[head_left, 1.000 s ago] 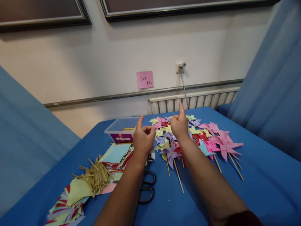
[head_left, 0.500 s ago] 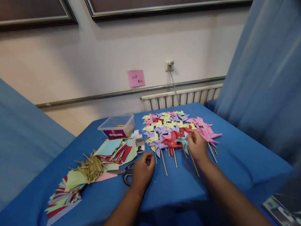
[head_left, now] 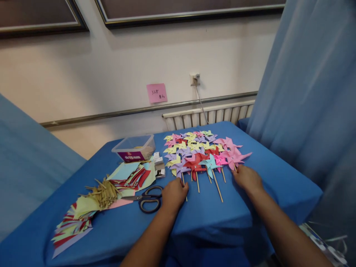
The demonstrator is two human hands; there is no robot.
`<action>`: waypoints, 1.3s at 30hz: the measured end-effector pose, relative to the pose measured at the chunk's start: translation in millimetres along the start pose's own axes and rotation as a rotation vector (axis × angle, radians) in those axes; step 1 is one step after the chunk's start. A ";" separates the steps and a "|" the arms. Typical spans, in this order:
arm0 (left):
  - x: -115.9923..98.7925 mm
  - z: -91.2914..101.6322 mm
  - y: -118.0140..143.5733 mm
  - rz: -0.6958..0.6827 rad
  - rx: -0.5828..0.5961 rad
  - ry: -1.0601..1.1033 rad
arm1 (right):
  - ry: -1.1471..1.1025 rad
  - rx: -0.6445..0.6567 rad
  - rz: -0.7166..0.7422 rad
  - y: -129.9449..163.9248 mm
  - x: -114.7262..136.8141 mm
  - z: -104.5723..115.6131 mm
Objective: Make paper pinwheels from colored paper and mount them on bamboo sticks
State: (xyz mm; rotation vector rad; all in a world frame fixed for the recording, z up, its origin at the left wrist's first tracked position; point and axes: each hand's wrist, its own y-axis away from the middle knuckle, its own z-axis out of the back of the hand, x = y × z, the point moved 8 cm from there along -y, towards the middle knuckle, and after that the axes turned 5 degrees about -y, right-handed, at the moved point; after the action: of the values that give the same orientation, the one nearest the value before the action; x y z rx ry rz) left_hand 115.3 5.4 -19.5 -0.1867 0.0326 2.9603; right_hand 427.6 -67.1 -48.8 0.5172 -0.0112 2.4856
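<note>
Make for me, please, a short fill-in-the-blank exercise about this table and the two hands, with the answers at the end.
1. The tablecloth is ____.
2. The pinwheel nearest the right hand is ____.
3. Beside the left hand, on the side away from the pinwheel, lies a pair of ____.
4. A pink note hangs on the ____.

Answers: blue; pink; scissors; wall.

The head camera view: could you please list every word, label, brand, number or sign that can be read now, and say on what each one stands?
"32": handwritten on the pink square paper note on the white wall; the characters after and below it are unclear.
Too blurred to read: pale characters on the purple label of the clear plastic box.
Too small to read: any print on the small white boxes.
</note>
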 end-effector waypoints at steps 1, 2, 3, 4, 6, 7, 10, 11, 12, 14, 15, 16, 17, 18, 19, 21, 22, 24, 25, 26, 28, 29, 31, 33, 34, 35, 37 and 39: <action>1.0 -0.7 -1.2 0.020 0.004 0.036 | -0.007 -0.006 0.006 -0.8 0.1 0.6; 1.6 -0.8 -1.9 0.035 -0.001 0.085 | -0.023 -0.017 0.013 -0.3 0.6 1.4; 1.5 -0.6 -2.0 0.044 -0.011 0.139 | -0.050 -0.027 0.024 1.3 2.1 2.2; 0.3 -0.4 -1.6 0.045 -0.021 0.193 | -0.088 -0.034 0.036 4.0 5.0 2.5; -5.5 -1.9 0.4 0.025 -0.022 0.277 | -0.177 -0.024 0.081 11.8 16.6 0.8; -9.5 -3.3 1.5 0.013 -0.016 0.300 | -0.209 -0.010 0.114 16.2 25.5 -1.0; -21.7 -7.5 3.4 0.000 0.015 0.317 | -0.190 0.036 0.216 27.5 55.6 -9.2; -25.3 -8.2 3.3 -0.001 0.021 0.316 | -0.163 0.048 0.225 29.4 63.1 -12.7; -28.3 -8.7 3.0 -0.002 0.027 0.314 | -0.138 0.068 0.230 30.6 69.3 -17.0; -32.9 -10.0 2.2 -0.006 0.041 0.301 | -0.102 0.123 0.228 31.5 77.6 -26.6; -34.3 -10.6 2.0 -0.009 0.043 0.288 | -0.093 0.146 0.226 31.8 80.2 -30.7; -35.4 -11.4 2.0 -0.012 0.042 0.270 | -0.090 0.162 0.225 32.3 82.3 -33.9; -36.3 -12.5 2.2 -0.016 0.038 0.251 | -0.092 0.168 0.225 33.2 84.3 -36.0; -37.2 -13.9 2.6 -0.020 0.035 0.232 | -0.099 0.165 0.228 34.4 86.6 -37.0; -38.2 -15.6 2.8 -0.026 0.032 0.219 | -0.108 0.162 0.234 36.0 89.5 -37.7; -40.7 -19.0 2.3 -0.034 0.027 0.214 | -0.130 0.151 0.248 39.6 97.1 -38.0; -41.8 -20.0 1.1 -0.035 0.021 0.220 | -0.141 0.145 0.254 40.8 101.8 -37.8; -43.6 -18.9 -3.9 -0.030 -0.005 0.242 | -0.160 0.127 0.261 40.7 113.0 -36.6; -43.8 -16.6 -7.8 -0.022 -0.026 0.256 | -0.167 0.116 0.263 38.9 119.5 -35.4; -43.5 -13.4 -12.4 -0.012 -0.048 0.275 | -0.173 0.104 0.263 36.0 126.5 -33.6; -41.1 -5.3 -23.0 0.010 -0.089 0.318 | -0.183 0.077 0.266 27.7 141.0 -28.2; -39.0 -1.2 -28.4 0.017 -0.104 0.338 | -0.187 0.069 0.269 23.1 147.6 -25.0; -32.1 4.3 -37.9 0.032 -0.109 0.355 | -0.193 0.072 0.276 14.9 156.2 -18.7; -21.4 9.1 -43.1 0.046 -0.137 0.379 | -0.195 0.078 0.278 9.9 152.7 -11.5; -14.5 11.7 -43.6 0.056 -0.171 0.403 | -0.196 0.069 0.270 8.6 144.4 -7.1; -7.8 13.8 -43.0 0.065 -0.210 0.421 | -0.195 0.046 0.252 7.7 131.4 -2.2; 3.1 13.3 -39.8 0.077 -0.246 0.424 | -0.215 -0.057 0.160 6.0 91.0 10.0; 8.0 8.6 -36.6 0.073 -0.235 0.408 | -0.171 -0.130 0.038 3.3 43.1 16.2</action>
State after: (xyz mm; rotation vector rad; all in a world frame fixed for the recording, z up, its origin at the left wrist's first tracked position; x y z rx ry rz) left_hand 112.9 43.1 -12.4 -0.8317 -0.2611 2.9357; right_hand 399.4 -48.0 -17.7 0.6768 -0.2504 2.4496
